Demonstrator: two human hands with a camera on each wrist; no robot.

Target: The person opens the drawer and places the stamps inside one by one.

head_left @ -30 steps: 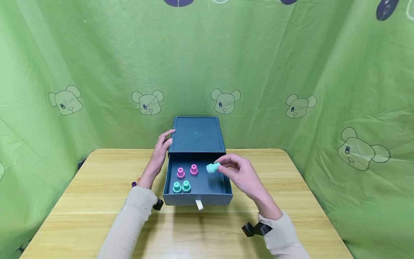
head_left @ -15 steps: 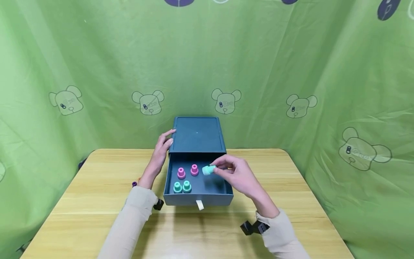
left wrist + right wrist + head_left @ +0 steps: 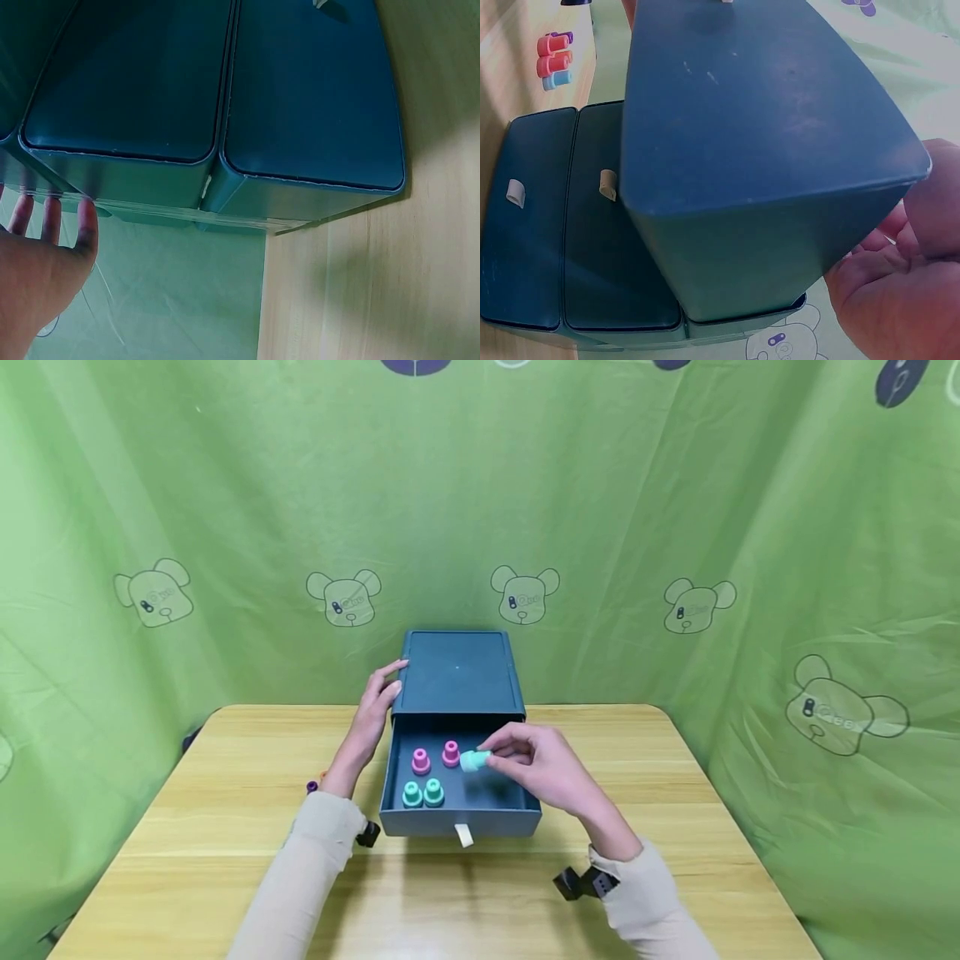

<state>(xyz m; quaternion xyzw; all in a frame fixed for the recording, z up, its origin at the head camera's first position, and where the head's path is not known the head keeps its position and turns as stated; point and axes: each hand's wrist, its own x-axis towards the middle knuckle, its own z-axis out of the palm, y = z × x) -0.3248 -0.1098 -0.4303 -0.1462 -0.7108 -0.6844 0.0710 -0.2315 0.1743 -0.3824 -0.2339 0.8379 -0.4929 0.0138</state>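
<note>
The right hand [image 3: 550, 766], pinching a turquoise peg [image 3: 472, 761], drifts left above the drawer [image 3: 427, 824] while the left hand [image 3: 369, 714], fingers extended, stays against the cabinet [image 3: 457, 677] behind it.

The blue drawer cabinet [image 3: 457, 672] and its pulled-out drawer [image 3: 420, 823] look like smooth plastic with a soft sheen. The tabletop [image 3: 187, 852] shows smooth, faintly glossy wood grain; the green curtain [image 3: 450, 485] is creased cloth, the sleeves [image 3: 296, 868] matt fabric.

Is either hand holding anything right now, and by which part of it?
The right hand has a teal peg pinched in its fingers, by the narrower end. The left hand grips nothing; it touches the side of the cabinet.
</note>
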